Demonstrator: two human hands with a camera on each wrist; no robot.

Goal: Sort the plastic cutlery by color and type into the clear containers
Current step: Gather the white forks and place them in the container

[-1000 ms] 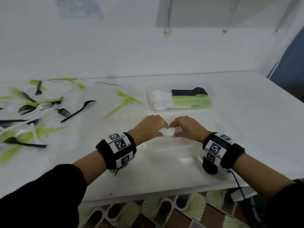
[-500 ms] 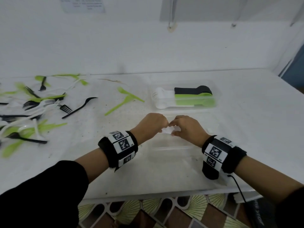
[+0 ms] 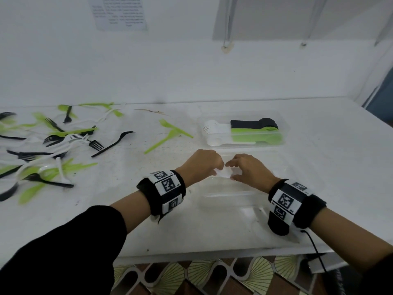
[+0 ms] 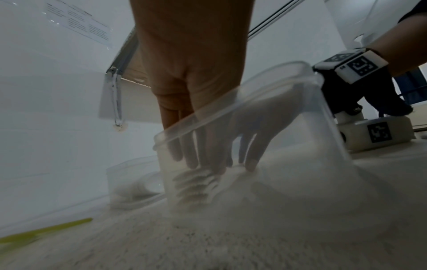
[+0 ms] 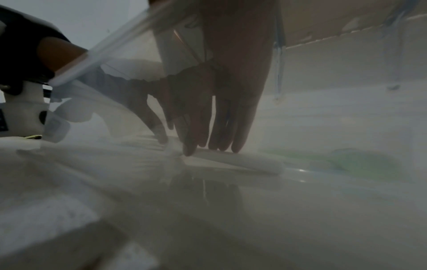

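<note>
My left hand (image 3: 202,165) and right hand (image 3: 248,169) meet inside the near clear container (image 3: 234,194). Between them they pinch a stack of white forks (image 3: 225,172). In the left wrist view my left hand (image 4: 208,160) points down through the container wall (image 4: 312,127) onto the white fork tines (image 4: 194,186). The right wrist view shows my right hand (image 5: 196,142) gripping the white handles (image 5: 242,162). The stack lies low in the container; whether it touches the floor I cannot tell.
A far clear container (image 3: 285,124) holds white forks (image 3: 212,128), black cutlery (image 3: 253,123) and green cutlery (image 3: 255,137). Loose black, white and green cutlery (image 3: 53,141) covers the table's left. Two green pieces (image 3: 170,133) and a black fork (image 3: 112,143) lie nearer. The table edge runs close below my wrists.
Both hands stay on the white stack in the near container and have barely moved. The head view has shifted slightly.
</note>
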